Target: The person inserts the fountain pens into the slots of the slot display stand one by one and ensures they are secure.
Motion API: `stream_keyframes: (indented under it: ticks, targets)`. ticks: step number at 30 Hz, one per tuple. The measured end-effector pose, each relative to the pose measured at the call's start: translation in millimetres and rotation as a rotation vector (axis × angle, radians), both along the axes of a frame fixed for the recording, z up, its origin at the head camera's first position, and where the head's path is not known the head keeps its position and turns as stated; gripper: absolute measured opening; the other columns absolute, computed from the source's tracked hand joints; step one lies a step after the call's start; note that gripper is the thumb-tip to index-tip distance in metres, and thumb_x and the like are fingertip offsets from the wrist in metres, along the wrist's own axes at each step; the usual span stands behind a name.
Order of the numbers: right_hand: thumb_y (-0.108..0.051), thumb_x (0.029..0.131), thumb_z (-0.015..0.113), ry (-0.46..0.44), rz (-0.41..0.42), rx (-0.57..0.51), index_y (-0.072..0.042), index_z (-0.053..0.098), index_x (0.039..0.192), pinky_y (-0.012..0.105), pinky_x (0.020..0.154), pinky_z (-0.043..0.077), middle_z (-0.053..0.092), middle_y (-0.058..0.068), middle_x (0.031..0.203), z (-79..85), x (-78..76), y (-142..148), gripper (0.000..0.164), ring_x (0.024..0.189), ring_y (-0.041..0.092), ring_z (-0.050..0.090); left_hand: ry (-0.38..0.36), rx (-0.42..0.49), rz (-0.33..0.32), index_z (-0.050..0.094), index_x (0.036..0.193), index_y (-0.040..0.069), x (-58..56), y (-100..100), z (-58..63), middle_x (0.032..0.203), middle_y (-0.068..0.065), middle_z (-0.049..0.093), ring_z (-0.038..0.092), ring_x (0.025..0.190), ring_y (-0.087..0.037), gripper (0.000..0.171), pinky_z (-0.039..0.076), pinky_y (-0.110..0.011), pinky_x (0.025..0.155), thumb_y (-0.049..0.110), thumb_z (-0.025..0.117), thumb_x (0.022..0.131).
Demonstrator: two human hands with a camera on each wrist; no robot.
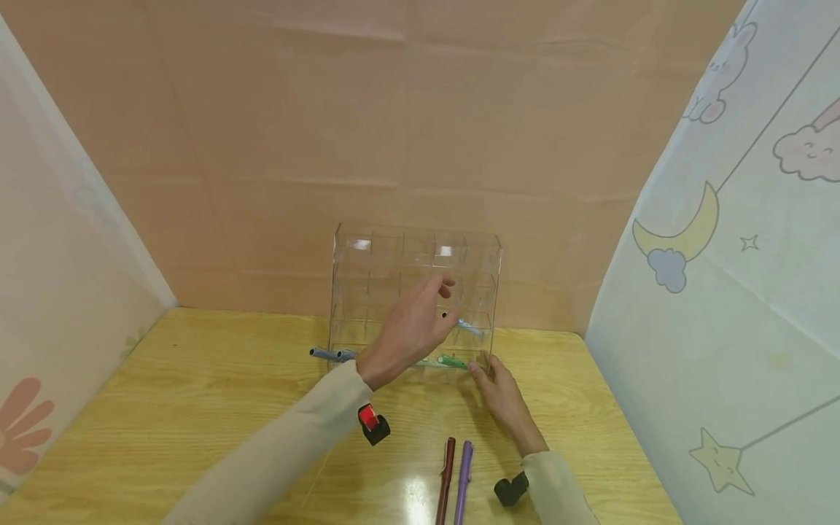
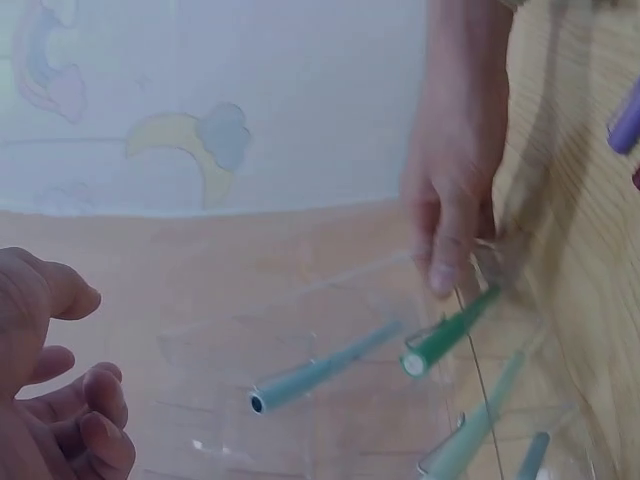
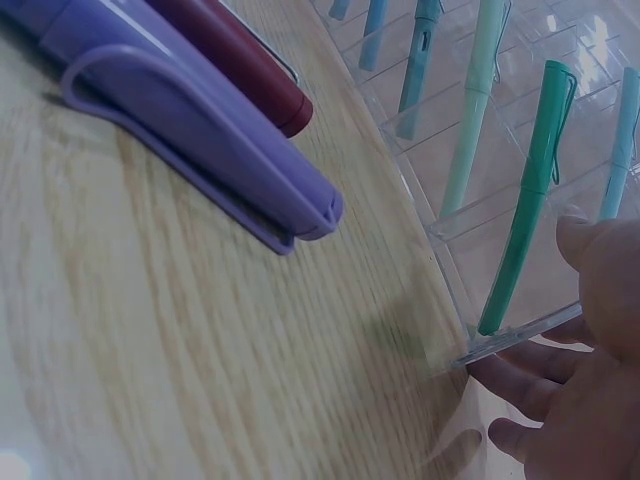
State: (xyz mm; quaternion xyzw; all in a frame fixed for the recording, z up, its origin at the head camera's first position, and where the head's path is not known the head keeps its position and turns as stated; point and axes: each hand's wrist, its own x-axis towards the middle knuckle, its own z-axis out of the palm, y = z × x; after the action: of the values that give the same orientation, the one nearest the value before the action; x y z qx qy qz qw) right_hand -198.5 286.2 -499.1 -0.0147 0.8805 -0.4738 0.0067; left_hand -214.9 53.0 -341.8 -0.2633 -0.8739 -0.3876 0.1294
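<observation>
A clear acrylic organizer, divided into compartments, stands on the table against the back wall. My left hand is raised in front of its middle, fingers loosely bent and holding nothing. At the lower right corner my right hand grips the organizer's side wall, thumb in front and fingers behind. A green pen leans in the bottom row beside that thumb. Next to it stand a mint pen, a teal pen and blue pens. One row higher rests a light blue pen.
A dark red pen and a purple pen lie side by side on the wooden table near its front. Patterned sheets hang at both sides, and a plain brown sheet covers the back.
</observation>
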Motion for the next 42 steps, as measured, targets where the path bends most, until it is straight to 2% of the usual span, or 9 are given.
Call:
stream_keyframes:
  ticks: [5, 8, 11, 16, 20, 27, 31, 36, 42]
  targets:
    - [-0.052, 0.112, 0.047, -0.006, 0.014, -0.006, 0.005, 0.024, 0.165, 0.070, 0.122, 0.033, 0.033, 0.033, 0.169, -1.7, -0.6, 0.9, 0.081, 0.153, 0.057, 0.036, 0.076, 0.040, -0.021, 0.059, 0.139, 0.014, 19.4, -8.9, 4.0, 0.124, -0.005, 0.071, 0.068, 0.099, -0.016, 0.038, 0.057, -0.029, 0.075, 0.028, 0.067, 0.105]
    - [-0.051, 0.112, 0.047, -0.009, 0.007, -0.005, 0.004, 0.025, 0.165, 0.071, 0.123, 0.033, 0.033, 0.033, 0.169, -1.9, -0.9, 0.8, 0.080, 0.154, 0.057, 0.035, 0.117, 0.052, -0.025, 0.062, 0.135, 0.013, 27.9, -14.5, 0.3, 0.119, -0.004, 0.072, 0.067, 0.097, -0.016, 0.035, 0.055, -0.029, 0.074, 0.026, 0.069, 0.103]
    - [-0.049, 0.113, 0.048, -0.013, -0.006, -0.009, 0.004, 0.025, 0.165, 0.071, 0.122, 0.033, 0.033, 0.033, 0.169, -2.1, -1.3, 0.5, 0.078, 0.154, 0.057, 0.035, 0.128, 0.056, -0.014, 0.064, 0.132, 0.013, 33.7, -19.2, -5.7, 0.117, -0.003, 0.072, 0.062, 0.085, -0.012, 0.032, 0.051, -0.025, 0.068, 0.024, 0.071, 0.103]
    - [-0.053, 0.112, 0.048, -0.020, -0.009, -0.006, 0.003, 0.025, 0.165, 0.071, 0.122, 0.033, 0.035, 0.032, 0.168, -2.0, -1.3, 0.4, 0.081, 0.154, 0.058, 0.035, 0.072, 0.059, 0.001, 0.063, 0.134, 0.015, 43.0, -26.8, -15.9, 0.116, -0.002, 0.072, 0.040, 0.055, -0.004, 0.032, 0.037, -0.021, 0.050, 0.025, 0.070, 0.104]
    - [-0.056, 0.111, 0.048, -0.015, -0.010, 0.006, 0.004, 0.026, 0.165, 0.070, 0.123, 0.033, 0.035, 0.033, 0.168, -1.6, -1.0, 0.3, 0.084, 0.154, 0.057, 0.035, 0.057, 0.054, 0.001, 0.061, 0.136, 0.014, 51.7, -31.4, -20.9, 0.116, -0.003, 0.073, 0.030, 0.048, 0.000, 0.036, 0.032, -0.020, 0.046, 0.025, 0.070, 0.104]
    - [-0.050, 0.112, 0.049, -0.007, -0.019, 0.005, 0.005, 0.027, 0.164, 0.070, 0.123, 0.033, 0.034, 0.032, 0.168, -1.8, -1.1, 0.1, 0.078, 0.154, 0.057, 0.036, 0.042, 0.065, 0.016, 0.063, 0.133, 0.012, 66.4, -36.0, -26.5, 0.111, 0.001, 0.074, 0.031, 0.049, 0.002, 0.037, 0.033, -0.019, 0.047, 0.023, 0.076, 0.100]
    - [-0.049, 0.112, 0.049, -0.007, -0.026, 0.002, 0.005, 0.028, 0.164, 0.069, 0.124, 0.032, 0.032, 0.031, 0.170, -2.2, -0.3, -0.1, 0.078, 0.155, 0.056, 0.035, 0.015, 0.067, 0.008, 0.064, 0.132, 0.011, 74.9, -36.6, -35.0, 0.109, 0.001, 0.075, 0.025, 0.046, 0.004, 0.038, 0.029, -0.017, 0.043, 0.023, 0.078, 0.099]
    - [-0.050, 0.112, 0.048, -0.013, -0.019, -0.011, 0.004, 0.027, 0.164, 0.069, 0.123, 0.033, 0.033, 0.031, 0.170, -2.1, -0.2, 0.3, 0.078, 0.155, 0.055, 0.034, -0.069, 0.048, -0.012, 0.064, 0.132, 0.011, 80.1, -35.2, -55.8, 0.109, 0.000, 0.075, 0.027, 0.044, 0.003, 0.036, 0.030, -0.017, 0.043, 0.024, 0.076, 0.101]
    - [-0.052, 0.112, 0.048, -0.022, -0.020, -0.019, 0.001, 0.026, 0.166, 0.069, 0.124, 0.031, 0.032, 0.029, 0.171, -1.8, -1.1, 0.1, 0.078, 0.157, 0.054, 0.032, -0.210, 0.018, -0.020, 0.064, 0.131, 0.016, 85.2, -28.9, -86.3, 0.111, 0.002, 0.073, 0.042, 0.056, 0.002, 0.034, 0.041, -0.021, 0.054, 0.027, 0.075, 0.101]
